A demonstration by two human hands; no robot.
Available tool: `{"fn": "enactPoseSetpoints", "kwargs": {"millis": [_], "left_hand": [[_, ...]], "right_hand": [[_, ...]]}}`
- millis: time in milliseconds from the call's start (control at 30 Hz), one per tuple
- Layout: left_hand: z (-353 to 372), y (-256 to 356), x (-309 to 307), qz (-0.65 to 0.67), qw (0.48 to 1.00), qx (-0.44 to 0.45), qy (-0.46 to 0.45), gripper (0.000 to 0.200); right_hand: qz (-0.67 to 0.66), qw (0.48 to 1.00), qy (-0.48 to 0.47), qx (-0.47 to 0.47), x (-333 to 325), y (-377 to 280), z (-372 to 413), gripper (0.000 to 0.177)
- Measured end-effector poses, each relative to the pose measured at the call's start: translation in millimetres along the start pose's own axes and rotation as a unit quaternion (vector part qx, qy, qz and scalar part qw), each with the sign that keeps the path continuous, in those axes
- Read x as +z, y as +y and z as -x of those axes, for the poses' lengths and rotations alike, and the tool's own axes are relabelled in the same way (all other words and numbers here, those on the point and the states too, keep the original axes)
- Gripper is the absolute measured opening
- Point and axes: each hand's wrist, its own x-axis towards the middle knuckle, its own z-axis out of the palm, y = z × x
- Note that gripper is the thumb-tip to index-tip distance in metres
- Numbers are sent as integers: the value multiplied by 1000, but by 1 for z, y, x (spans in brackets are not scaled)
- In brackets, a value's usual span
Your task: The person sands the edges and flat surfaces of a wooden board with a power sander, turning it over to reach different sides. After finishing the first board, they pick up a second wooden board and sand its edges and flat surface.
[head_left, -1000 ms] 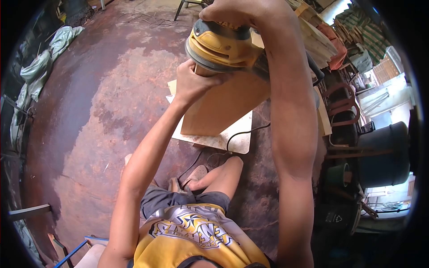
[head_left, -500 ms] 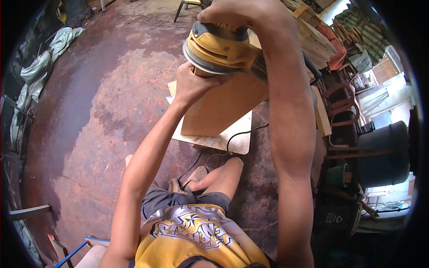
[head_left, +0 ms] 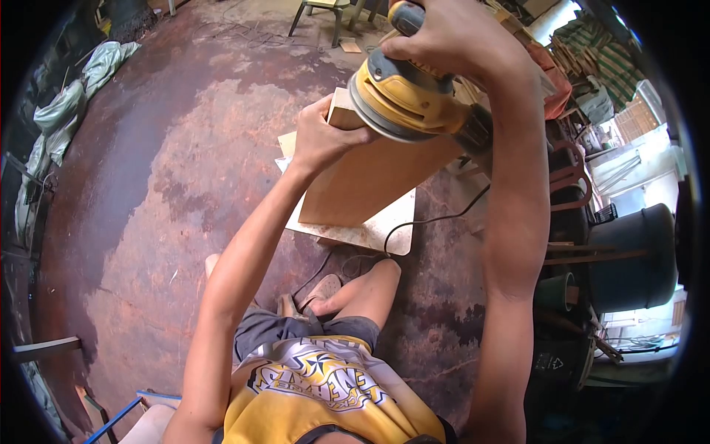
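My right hand [head_left: 464, 35] is closed round the top of a yellow and black orbital sander [head_left: 403, 92]. The sander's round pad is tilted and lies at the upper edge of a tall, light wooden panel [head_left: 370, 185]; whether it touches the wood is hard to tell. My left hand [head_left: 322, 137] grips the near left corner of that wood, thumb on the near face, just left of the pad. The panel stands upright on a pale, dusty board [head_left: 396, 240]. A black cord [head_left: 444, 219] loops down past the board's right side.
My legs and feet [head_left: 323, 294] are below the pale board. At the right stand a large dark bin [head_left: 632, 259] and a reddish-brown chair [head_left: 569, 174]. Pale sacks [head_left: 63, 118] lie along the left wall. A stool [head_left: 318, 11] stands at the far end.
My right hand has moved the sander to the right and slightly nearer, uncovering the panel's left top end. My left hand stays at the corner. The cord has shifted right.
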Motion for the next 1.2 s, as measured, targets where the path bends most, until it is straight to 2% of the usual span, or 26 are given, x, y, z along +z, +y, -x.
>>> {"fn": "enactPoseSetpoints", "kwargs": {"millis": [33, 67, 133, 200, 267, 333, 433, 533, 600, 633, 700, 933, 1033, 1100, 1133, 1200], "left_hand": [[0, 0, 0, 8, 1000, 2, -3, 44], [1, 1, 0, 15, 1000, 4, -7, 44], [0, 6, -2, 29, 999, -10, -17, 43], [-1, 7, 0, 47, 998, -23, -28, 42], [-1, 3, 0, 65, 997, -10, -33, 41], [2, 2, 0, 64, 997, -8, -35, 41], [2, 0, 0, 62, 997, -3, -37, 40], [1, 0, 0, 63, 997, 1, -33, 39], [1, -1, 0, 62, 997, -1, -34, 39], [1, -3, 0, 58, 998, 2, -34, 40], [0, -2, 2, 53, 998, 5, -33, 40], [1, -4, 1, 35, 999, 8, -15, 44], [2, -3, 2, 38, 999, 6, -13, 44], [3, 2, 1, 28, 1000, -2, -9, 44], [4, 5, 1, 32, 999, -2, -14, 44], [4, 9, 1, 36, 999, -1, -16, 43]], "right_hand": [[16, 999, 44, -24, 7, 9, 0, 57], [17, 999, 44, -24, 4, 10, 5, 57], [-2, 999, -9, 42, -6, 10, 17, 58], [3, 1000, 1, 11, 5, 38, 21, 56], [44, 998, 50, -13, 15, 56, 26, 57], [37, 999, 35, -4, 12, 63, 32, 53], [51, 998, 20, 25, 9, 60, 35, 53], [70, 997, 6, 14, 0, 44, 33, 55], [69, 994, -45, 76, -20, 11, 43, 53], [70, 994, -46, 76, -17, 10, 47, 53], [48, 998, 43, -22, -11, 11, 52, 49], [7, 1000, -13, -17, -8, 8, 27, 44], [-16, 999, -45, 22, -17, -3, 30, 44], [-54, 997, -39, -41, -21, 2, 34, 43], [-53, 997, -41, -43, -19, 1, 36, 43], [1, 999, 19, -41, -11, -4, 44, 45]]}}
